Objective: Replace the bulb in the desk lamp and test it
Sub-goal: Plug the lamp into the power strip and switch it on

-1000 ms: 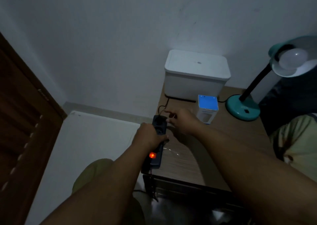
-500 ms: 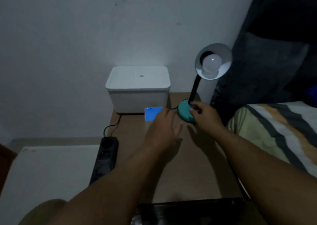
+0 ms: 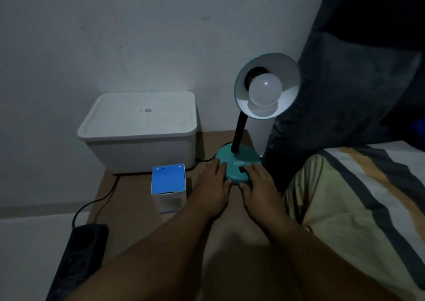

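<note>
At the lower left of the frame a black power strip point(image 3: 78, 257) lies on the edge of the wooden table point(image 3: 138, 227), its cord running up toward the back. Toward the centre, a blue-topped bulb box point(image 3: 169, 187) stands upright, just left of the hands. The left hand point(image 3: 212, 185) rests flat against the left side of the teal lamp base point(image 3: 238, 165), fingers extended, closed on nothing. The right hand point(image 3: 258, 187) lies on the base's right front, fingers loosely spread, one fingertip just beside the dark switch point(image 3: 241, 169); it grips nothing either. Above, the bulb point(image 3: 265, 90) sits seated in the shade point(image 3: 268, 84), unlit. At the back left stands a white lidded bin point(image 3: 140, 130).

Judged step: testing. The bulb appears installed. The next move calls for steadying the base and pressing the switch, then checking that the bulb lights.
</note>
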